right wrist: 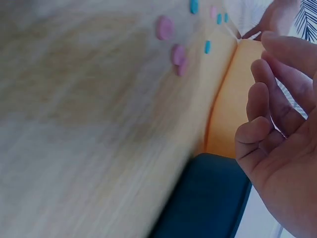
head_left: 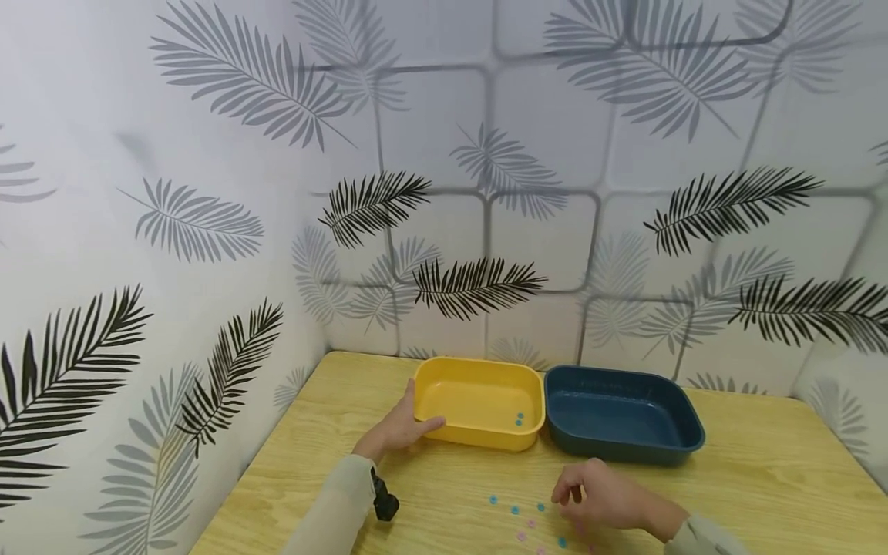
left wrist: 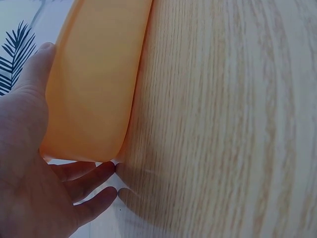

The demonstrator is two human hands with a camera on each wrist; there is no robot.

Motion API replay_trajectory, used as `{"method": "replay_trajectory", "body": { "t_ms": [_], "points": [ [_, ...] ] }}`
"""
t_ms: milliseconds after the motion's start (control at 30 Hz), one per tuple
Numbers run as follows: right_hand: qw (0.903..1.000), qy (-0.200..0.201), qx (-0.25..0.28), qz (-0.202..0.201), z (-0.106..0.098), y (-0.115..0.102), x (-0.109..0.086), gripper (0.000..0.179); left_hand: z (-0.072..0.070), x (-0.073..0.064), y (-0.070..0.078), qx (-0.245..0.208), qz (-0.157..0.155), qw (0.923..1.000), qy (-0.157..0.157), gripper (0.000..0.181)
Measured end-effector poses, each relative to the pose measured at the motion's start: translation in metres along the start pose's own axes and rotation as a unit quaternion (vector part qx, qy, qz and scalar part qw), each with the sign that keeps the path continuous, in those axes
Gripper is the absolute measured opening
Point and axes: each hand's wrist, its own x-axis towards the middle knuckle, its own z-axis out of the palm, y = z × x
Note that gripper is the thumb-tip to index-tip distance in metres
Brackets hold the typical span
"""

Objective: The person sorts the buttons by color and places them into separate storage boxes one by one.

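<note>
My left hand [head_left: 401, 422] rests against the left end of a yellow plastic bin [head_left: 479, 438], thumb at the front rim and fingers along the end wall. In the left wrist view the fingers [left wrist: 94, 206] are spread and only slightly bent. Two small blue discs [head_left: 519, 422] lie inside the bin at its right end. Over the table in front, my right hand [head_left: 603, 495] hovers with loosely bent fingers, and no held thing shows. Beside and below it lie several button-like blue discs [head_left: 515, 510] and pink discs [head_left: 522, 536], some partly hidden by the hand.
A dark blue bin [head_left: 617, 455] stands right up against the yellow one on its right. Both sit near the back of a wood-grain table [head_left: 763, 478], before a wall [head_left: 444, 231] with a leaf pattern. A black device [head_left: 384, 501] is strapped at the left wrist.
</note>
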Motion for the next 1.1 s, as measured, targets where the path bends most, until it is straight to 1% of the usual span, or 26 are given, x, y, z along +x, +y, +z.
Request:
{"method": "replay_trajectory", "body": {
  "t_ms": [100,200,367,467,600,733,933,1100],
  "points": [
    [0.9996,-0.025,-0.003,0.009,0.005,0.002,-0.005,0.010,0.000,-0.001,0.000,-0.001,0.000,1.0000,-0.001,0.107],
    [0.9986,-0.049,-0.014,0.009,0.010,0.005,-0.008,0.011,0.000,-0.002,0.000,-0.003,0.004,1.0000,-0.001,0.107],
    [0.9968,-0.079,-0.009,-0.007,0.015,0.008,-0.011,0.013,0.000,0.000,0.000,-0.006,0.007,1.0000,-0.001,0.106],
    [0.9960,-0.087,-0.012,-0.013,0.018,0.011,-0.012,0.013,0.000,0.001,0.001,-0.007,0.004,1.0000,0.001,0.106],
    [0.9954,-0.089,-0.023,-0.028,0.021,0.015,-0.012,0.012,-0.001,0.000,0.003,-0.007,0.000,1.0000,0.004,0.105],
    [0.9953,-0.087,-0.020,-0.038,0.022,0.017,-0.011,0.012,-0.001,0.000,0.003,-0.010,-0.001,0.9999,0.002,0.106],
    [0.9961,-0.082,-0.014,-0.030,0.023,0.014,-0.010,0.010,-0.001,0.000,0.001,-0.009,0.000,1.0000,-0.002,0.106],
    [0.9965,-0.077,-0.018,-0.029,0.024,0.011,-0.009,0.008,0.000,0.002,-0.001,-0.005,-0.002,1.0000,-0.002,0.106]
  ]
}}
